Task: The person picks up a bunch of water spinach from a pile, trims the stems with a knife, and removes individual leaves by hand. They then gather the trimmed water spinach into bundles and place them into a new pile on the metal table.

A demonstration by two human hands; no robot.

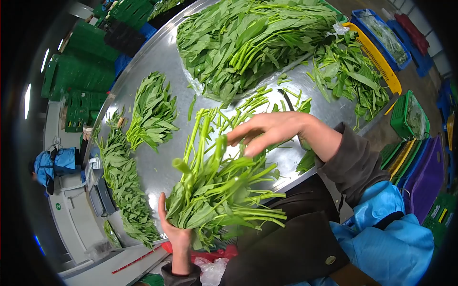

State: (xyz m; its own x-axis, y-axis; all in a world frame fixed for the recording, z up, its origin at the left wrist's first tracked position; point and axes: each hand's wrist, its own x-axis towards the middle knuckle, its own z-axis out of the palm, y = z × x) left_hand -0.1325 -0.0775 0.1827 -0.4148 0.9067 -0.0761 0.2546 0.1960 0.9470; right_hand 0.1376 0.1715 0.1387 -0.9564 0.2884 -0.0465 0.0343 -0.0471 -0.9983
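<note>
My left hand (175, 231) is wrapped round a bunch of leafy green stems (214, 195) at the table's near edge, its palm partly hidden by leaves. Above the bunch, my right hand (272, 131) reaches in from the right with fingers bent; the fingertips are at the upper stems, and whether they grip one is unclear. Cut stem pieces (253, 102) lie scattered on the metal table (167, 52) beyond the right hand. A dark curved object (286, 99), perhaps a blade, shows just above that hand.
A large heap of greens (253, 43) covers the far side. Smaller bunches (151, 112) and a long row (124, 186) lie left, a loose pile (353, 76) right. Crates (424, 171) stand at the right, green crates (78, 76) far left. A person in blue (57, 164) is at left.
</note>
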